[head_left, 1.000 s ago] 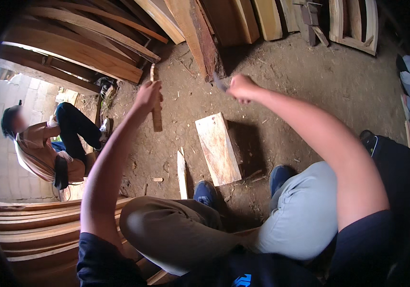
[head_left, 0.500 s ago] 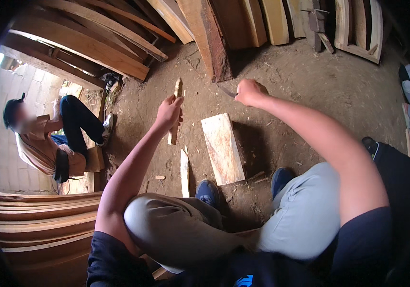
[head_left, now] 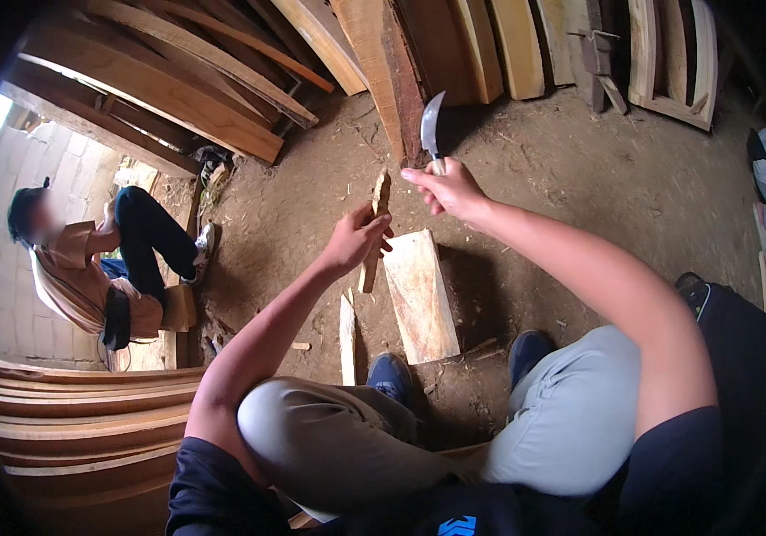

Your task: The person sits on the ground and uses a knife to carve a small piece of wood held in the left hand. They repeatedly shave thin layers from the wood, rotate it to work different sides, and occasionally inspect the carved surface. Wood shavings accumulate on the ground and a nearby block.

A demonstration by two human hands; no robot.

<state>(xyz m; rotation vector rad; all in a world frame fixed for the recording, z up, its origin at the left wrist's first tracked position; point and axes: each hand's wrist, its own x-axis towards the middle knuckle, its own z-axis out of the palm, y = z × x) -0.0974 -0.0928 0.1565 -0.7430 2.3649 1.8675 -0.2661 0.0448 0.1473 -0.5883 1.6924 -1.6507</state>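
Observation:
My left hand point(head_left: 358, 239) is closed round the middle of a slim wooden stick point(head_left: 369, 271), which is held upright with a rough, whittled-looking upper end. In my right hand point(head_left: 452, 189) is a curved knife point(head_left: 430, 128), gripped by its handle, its hooked blade pointing up and away from me. The blade and the stick are apart. Just below and between the hands a pale squared wood block point(head_left: 420, 299) stands on the dirt floor. A pointed wood offcut point(head_left: 347, 339) lies left of the block, near my left shoe point(head_left: 390, 375).
Long planks point(head_left: 150, 80) lean at the far left, and upright boards point(head_left: 481, 54) line the far side. Stacked boards point(head_left: 88, 406) lie at the near left. Another person point(head_left: 79, 259) sits at the left. A dark bag point(head_left: 731, 330) is at my right.
My left hand has moved right with the stick, nearer the block. My right hand has turned the knife, so its blade now points up and shows its broad side.

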